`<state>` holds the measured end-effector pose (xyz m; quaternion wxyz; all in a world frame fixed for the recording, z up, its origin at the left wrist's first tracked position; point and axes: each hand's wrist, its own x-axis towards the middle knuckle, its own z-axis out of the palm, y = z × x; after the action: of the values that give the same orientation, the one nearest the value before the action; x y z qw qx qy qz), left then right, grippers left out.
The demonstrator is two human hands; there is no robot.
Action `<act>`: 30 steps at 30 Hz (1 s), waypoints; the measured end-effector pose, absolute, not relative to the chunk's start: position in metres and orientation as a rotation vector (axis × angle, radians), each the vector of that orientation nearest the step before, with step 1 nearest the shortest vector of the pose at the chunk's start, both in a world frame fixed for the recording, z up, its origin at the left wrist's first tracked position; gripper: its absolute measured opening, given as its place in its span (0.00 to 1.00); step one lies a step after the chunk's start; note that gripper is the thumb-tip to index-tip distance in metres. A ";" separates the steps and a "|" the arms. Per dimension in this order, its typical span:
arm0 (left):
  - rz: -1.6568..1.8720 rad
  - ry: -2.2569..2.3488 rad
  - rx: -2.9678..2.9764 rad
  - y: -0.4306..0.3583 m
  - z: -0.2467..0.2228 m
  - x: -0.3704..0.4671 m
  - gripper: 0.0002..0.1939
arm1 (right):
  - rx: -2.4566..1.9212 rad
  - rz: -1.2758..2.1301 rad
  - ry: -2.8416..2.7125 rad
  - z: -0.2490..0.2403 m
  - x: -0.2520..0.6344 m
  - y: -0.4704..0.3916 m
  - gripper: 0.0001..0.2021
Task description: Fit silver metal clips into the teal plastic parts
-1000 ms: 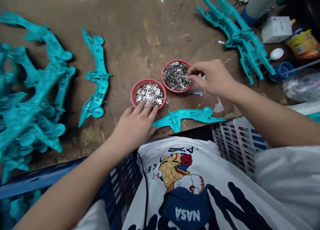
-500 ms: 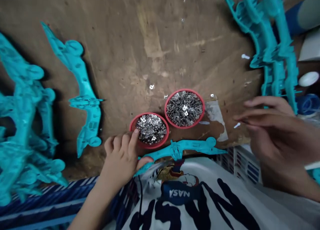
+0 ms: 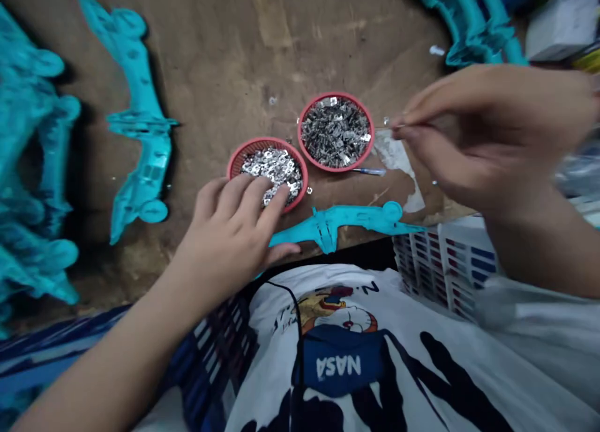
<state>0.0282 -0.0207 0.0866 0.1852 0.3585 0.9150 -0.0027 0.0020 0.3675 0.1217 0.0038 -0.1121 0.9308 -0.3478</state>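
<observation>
My left hand [image 3: 237, 222] lies palm down over the near rim of a round red basket [image 3: 229, 169] filled with small shiny metal pieces [image 3: 272, 169]. Its fingers are stretched and slightly apart, with the index fingertip at the pieces. The thumb reaches over a turquoise bow-shaped plastic part [image 3: 360, 216] at the table's near edge. To the right, my right hand [image 3: 497, 132] is raised, thumb and index finger pinched together; something tiny may be between the tips, but I cannot make it out. Between the hands stands a second red basket [image 3: 374, 135] of darker metal pieces [image 3: 335, 132].
Another turquoise part [image 3: 147, 100] lies at left beside a heap of similar parts [image 3: 28, 163]. More turquoise parts [image 3: 469, 29] and a white box [image 3: 562, 25] are at the far right. A slim pen-like item [image 3: 370, 171] touches the right basket. A white crate [image 3: 450, 257] stands below the table edge.
The camera view has shifted, so the table things sit higher. My left hand has moved right along the basket's near side. My right hand has moved up and left, thumb and finger pinched.
</observation>
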 end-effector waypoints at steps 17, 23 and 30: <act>-0.200 2.338 1.618 0.028 0.033 0.034 0.23 | -0.954 -0.519 2.661 0.027 -0.006 0.397 0.12; 0.138 2.669 1.434 0.019 0.038 0.006 0.26 | -1.066 -0.475 2.679 0.010 -0.023 0.385 0.14; 0.011 2.707 0.853 0.012 0.033 -0.022 0.23 | -1.286 -0.420 2.589 0.006 -0.018 0.380 0.16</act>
<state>-0.0217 0.0118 0.0327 0.1511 0.2972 0.9428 0.0040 -0.0183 0.3799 0.0064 0.1102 -0.4375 0.8809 -0.1430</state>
